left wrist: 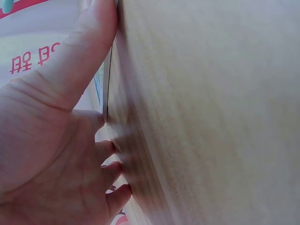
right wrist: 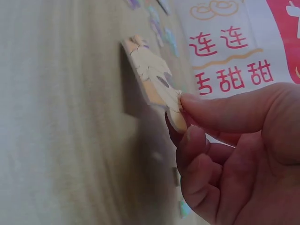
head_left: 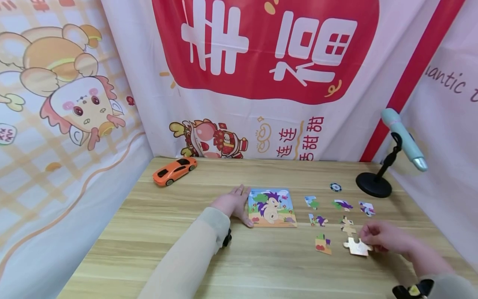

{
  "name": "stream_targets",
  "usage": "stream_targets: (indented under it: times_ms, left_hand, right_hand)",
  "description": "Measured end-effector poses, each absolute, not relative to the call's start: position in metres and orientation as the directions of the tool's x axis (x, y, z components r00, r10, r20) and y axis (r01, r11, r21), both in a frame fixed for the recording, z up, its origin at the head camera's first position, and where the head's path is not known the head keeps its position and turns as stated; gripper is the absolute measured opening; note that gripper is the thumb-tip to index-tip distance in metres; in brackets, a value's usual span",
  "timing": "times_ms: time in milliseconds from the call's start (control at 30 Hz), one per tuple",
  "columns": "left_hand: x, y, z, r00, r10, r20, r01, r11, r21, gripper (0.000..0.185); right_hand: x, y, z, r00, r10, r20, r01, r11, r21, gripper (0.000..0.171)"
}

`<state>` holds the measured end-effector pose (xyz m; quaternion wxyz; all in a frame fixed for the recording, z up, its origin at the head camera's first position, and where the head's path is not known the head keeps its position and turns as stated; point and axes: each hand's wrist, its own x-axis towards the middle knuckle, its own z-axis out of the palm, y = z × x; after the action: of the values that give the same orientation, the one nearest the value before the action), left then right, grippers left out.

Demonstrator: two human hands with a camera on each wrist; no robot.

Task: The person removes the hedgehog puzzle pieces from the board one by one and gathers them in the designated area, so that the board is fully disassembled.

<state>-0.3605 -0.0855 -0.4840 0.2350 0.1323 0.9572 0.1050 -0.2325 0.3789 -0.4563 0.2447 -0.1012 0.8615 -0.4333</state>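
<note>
My right hand (head_left: 386, 237) pinches a pale, knobbed jigsaw puzzle piece (head_left: 357, 247) between thumb and curled fingers. Tilted on edge in the right wrist view, that puzzle piece (right wrist: 149, 70) bears a cream and orange print. Spread fingers of my left hand (head_left: 236, 204) rest at the left edge of a square puzzle board (head_left: 274, 207) picturing a purple-haired hedgehog. The left wrist view has the thumb (left wrist: 86, 51) along the board's edge and the fingertips down on the wood. Several loose picture pieces (head_left: 323, 244) lie to the board's right, one (head_left: 348, 225) just behind the pinched piece.
An orange toy car (head_left: 174, 171) stands at the back left of the wooden table (head_left: 149, 232). At the back right, a mint microphone (head_left: 405, 139) leans in a stand with a round black base (head_left: 373, 185). Nearby lies a patterned round disc (head_left: 335, 187). Printed cloth (head_left: 209, 108) hangs behind.
</note>
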Motion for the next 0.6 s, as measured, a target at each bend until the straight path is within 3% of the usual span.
stream_targets:
  times_ms: [333,600]
  left_hand:
    - [-0.363,-0.085,-0.485,-0.846,0.313,-0.431,0.219,0.942,0.256,0.152]
    - [-0.359,-0.085,-0.481,-0.851,0.304,-0.428,0.207,0.943,0.258,0.147]
  right_hand:
    - [-0.229,0.373,-0.466,-0.9,-0.32,-0.297,0.017,0.653,-0.757,0.01]
    - [-0.239,0.355,-0.437,-0.947,-0.252,-0.199,-0.041,0.709,-0.704,0.01]
